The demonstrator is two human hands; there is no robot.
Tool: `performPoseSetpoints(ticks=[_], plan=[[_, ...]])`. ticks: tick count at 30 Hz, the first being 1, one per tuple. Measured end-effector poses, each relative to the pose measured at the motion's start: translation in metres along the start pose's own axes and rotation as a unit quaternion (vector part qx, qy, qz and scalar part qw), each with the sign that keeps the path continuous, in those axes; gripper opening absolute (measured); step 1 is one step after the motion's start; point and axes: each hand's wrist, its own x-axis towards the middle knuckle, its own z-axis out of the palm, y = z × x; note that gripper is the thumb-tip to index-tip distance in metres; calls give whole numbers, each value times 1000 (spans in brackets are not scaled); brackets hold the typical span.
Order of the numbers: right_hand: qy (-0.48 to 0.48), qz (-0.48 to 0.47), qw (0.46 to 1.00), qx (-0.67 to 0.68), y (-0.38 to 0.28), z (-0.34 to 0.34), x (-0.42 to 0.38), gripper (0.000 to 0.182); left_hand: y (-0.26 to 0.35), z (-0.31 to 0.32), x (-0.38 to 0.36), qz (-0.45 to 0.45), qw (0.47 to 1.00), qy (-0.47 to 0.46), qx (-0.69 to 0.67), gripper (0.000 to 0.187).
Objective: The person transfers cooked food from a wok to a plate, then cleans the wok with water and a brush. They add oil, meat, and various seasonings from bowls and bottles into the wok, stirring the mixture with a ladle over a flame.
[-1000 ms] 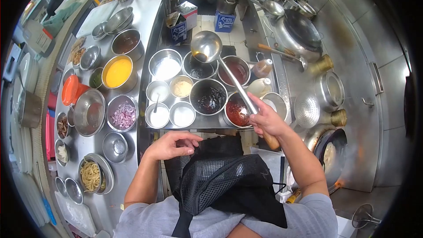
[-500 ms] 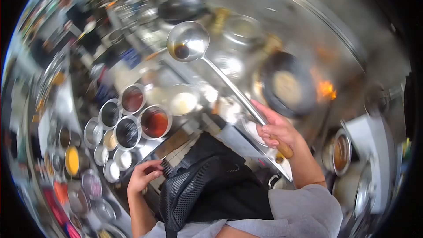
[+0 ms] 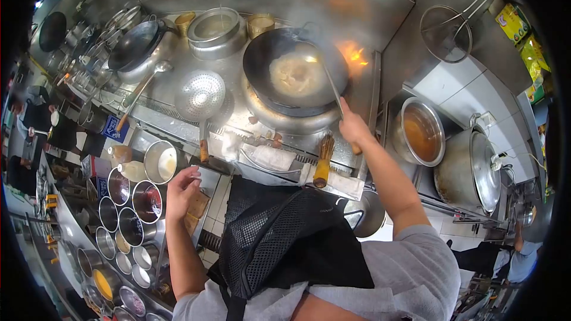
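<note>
My right hand (image 3: pixel 354 126) is closed round the handle of a long steel ladle (image 3: pixel 331 77), whose wooden end sticks out below my fist. The ladle's bowl is down in a black wok (image 3: pixel 257 62) that holds pale, cloudy liquid (image 3: pixel 297 77) with steam over it. Flames (image 3: pixel 355 53) flare at the wok's right edge. My left hand (image 3: pixel 183 189) hangs free, fingers loosely bent with nothing in them. It is nearest to the steel pots of sauce, beside a pot with white contents (image 3: pixel 160 161) and one with dark red sauce (image 3: pixel 147 201).
A perforated skimmer (image 3: pixel 202 94) lies left of the wok. In front are a folded white cloth (image 3: pixel 270 158) and a bamboo brush (image 3: pixel 324 163). A bowl of brown liquid (image 3: pixel 419 132) and a lidded stockpot (image 3: pixel 476 169) stand right. Other people are at the far left and lower right.
My view has turned from the sauce pots toward the stove. The ladle, raised with dark liquid in its bowl before, is now down in the wok. My left hand remains free.
</note>
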Motion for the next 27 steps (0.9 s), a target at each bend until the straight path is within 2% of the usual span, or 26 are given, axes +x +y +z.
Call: performPoseSetpoints(ticks=[2,3,4,5,6,7,8,9,10,11,12,13,14,15,16,17,18,19,20,21,22,23,24,25,26,27], plan=[[42,27,999,-3,12,22,-10,79,-15,-1,7,17,999,15,45,41],[38,23,999,-3,11,23,-24,79,-21,-6,8,33,994,81,63,42],[-23,57,988,145,3,17,-40,79,-30,-14,8,49,984,154,80,43],[-90,92,950,285,1,13,-46,79,-47,-30,4,40,975,207,68,45],[-103,85,951,280,6,13,-41,79,-71,-56,9,17,967,244,79,48],[-139,70,913,377,9,15,-26,79,-67,-67,3,4,953,295,67,45],[-177,61,864,468,10,20,-9,78,-81,-87,9,13,933,345,106,52],[-135,44,903,405,15,33,0,78,-89,-101,14,36,931,354,79,55],[-96,10,935,342,29,56,19,78,-115,-123,25,41,908,411,68,61],[36,-41,992,109,82,105,57,79,-129,-144,30,26,889,440,123,68],[56,8,998,-9,20,85,22,80,-167,-176,39,45,827,500,252,73],[55,45,997,-14,-10,72,-3,80,-163,-171,44,84,830,510,209,80],[55,83,995,-20,-27,72,-18,80,-117,-153,34,1,767,572,290,84],[143,-69,987,-19,9,101,-7,79,-106,-157,26,-36,750,601,275,91],[235,-205,950,-15,45,123,11,79,-112,-164,30,-59,739,608,285,95],[233,-211,949,-20,23,107,-5,79,-119,-171,33,-68,732,611,295,98],[67,-58,976,199,-12,78,-36,78,-126,-179,35,-76,724,613,306,101],[-100,110,904,401,-38,62,-60,78,-125,-186,38,-75,729,609,304,101],[-95,114,904,400,-46,63,-60,78,-118,-189,38,-84,758,565,314,101],[-99,130,873,460,-51,61,-56,77,-114,-195,42,-93,785,521,323,102],[-101,145,837,517,-52,58,-50,77,-113,-200,50,-92,789,516,321,102],[-123,101,892,423,-36,65,-29,80,-112,-205,58,-88,772,532,338,101],[-115,109,892,424,-27,86,-20,80,-113,-210,69,-80,756,544,356,101],[6,41,979,201,-19,108,-11,81,-117,-215,77,-79,754,547,355,102],[122,-26,991,-41,-16,118,-9,82,-119,-219,82,-75,760,538,355,102],[82,82,992,-45,-48,114,-19,88,-121,-222,88,-83,769,532,344,101]])
